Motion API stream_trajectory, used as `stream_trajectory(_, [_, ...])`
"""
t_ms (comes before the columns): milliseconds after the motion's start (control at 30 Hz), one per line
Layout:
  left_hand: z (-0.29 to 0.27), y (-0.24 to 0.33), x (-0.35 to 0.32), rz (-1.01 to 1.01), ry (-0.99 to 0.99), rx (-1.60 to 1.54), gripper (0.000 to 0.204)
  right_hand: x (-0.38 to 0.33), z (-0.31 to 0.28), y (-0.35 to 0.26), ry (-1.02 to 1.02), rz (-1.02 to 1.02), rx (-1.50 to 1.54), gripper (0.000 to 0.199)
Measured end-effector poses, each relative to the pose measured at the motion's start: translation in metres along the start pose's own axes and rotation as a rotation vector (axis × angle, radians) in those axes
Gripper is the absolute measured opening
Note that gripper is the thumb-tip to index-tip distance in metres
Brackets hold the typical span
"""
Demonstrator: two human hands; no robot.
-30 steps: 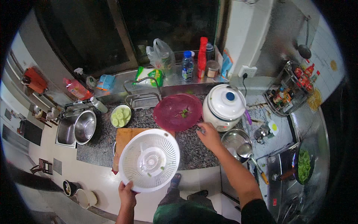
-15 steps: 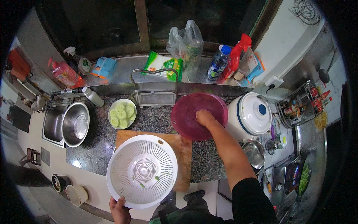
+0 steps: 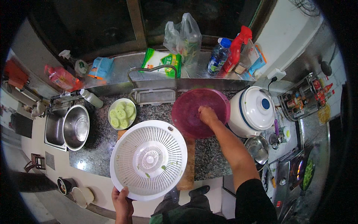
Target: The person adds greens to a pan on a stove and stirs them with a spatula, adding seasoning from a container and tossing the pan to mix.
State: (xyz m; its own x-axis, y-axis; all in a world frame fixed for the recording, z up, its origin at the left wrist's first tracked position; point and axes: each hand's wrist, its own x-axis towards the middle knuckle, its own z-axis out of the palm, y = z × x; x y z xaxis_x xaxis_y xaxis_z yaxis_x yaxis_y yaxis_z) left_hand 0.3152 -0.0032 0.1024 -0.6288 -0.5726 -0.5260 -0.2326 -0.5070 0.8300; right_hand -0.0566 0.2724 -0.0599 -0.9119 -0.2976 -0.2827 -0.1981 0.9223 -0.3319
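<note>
My left hand (image 3: 122, 203) grips the near rim of a white plastic colander (image 3: 130, 175), thumb over the edge. A few green scraps (image 3: 163, 168) cling inside the colander, which is held tilted above a wooden cutting board (image 3: 189, 164). My right hand (image 3: 207, 115) reaches into a purple plastic basin (image 3: 186, 123) on the counter. Its fingers are curled together, and whatever they may hold is hidden. A bowl of cucumber slices (image 3: 121, 114) stands left of the basin, beyond the colander.
On the left a steel bowl (image 3: 76, 128) sits at the sink (image 3: 56, 130). A white lidded cooker (image 3: 253, 112) stands right of the basin. Farther right, a pan with greens (image 3: 307, 175) sits over a lit burner (image 3: 299, 167). Bottles and bags line the window ledge (image 3: 128, 69).
My left hand has moved the colander slightly up and to the right, over more of the cutting board. My right hand remains in the basin, only slightly shifted. The whole view has moved a little.
</note>
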Motion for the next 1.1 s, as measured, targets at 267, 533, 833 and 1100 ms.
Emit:
stream_trajectory(267, [0.004,-0.004,0.004,-0.004,-0.023,-0.010,0.029,0.013,0.024,0.020,0.071,-0.032,-0.051,0.020])
stream_trajectory(533, [0.026,-0.002,0.018,-0.024,-0.103,0.019,0.029,-0.001,0.001,0.010,0.069,-0.163,-0.169,0.021])
stream_trajectory(833, [0.123,-0.005,0.049,0.086,-0.323,0.094,0.035,-0.266,-0.129,0.035,0.711,0.031,0.869,0.011])
stream_trajectory(1100, [0.224,-0.034,0.116,0.080,-0.492,0.190,0.027,-0.551,-0.279,0.322,1.281,0.795,-0.041,0.016])
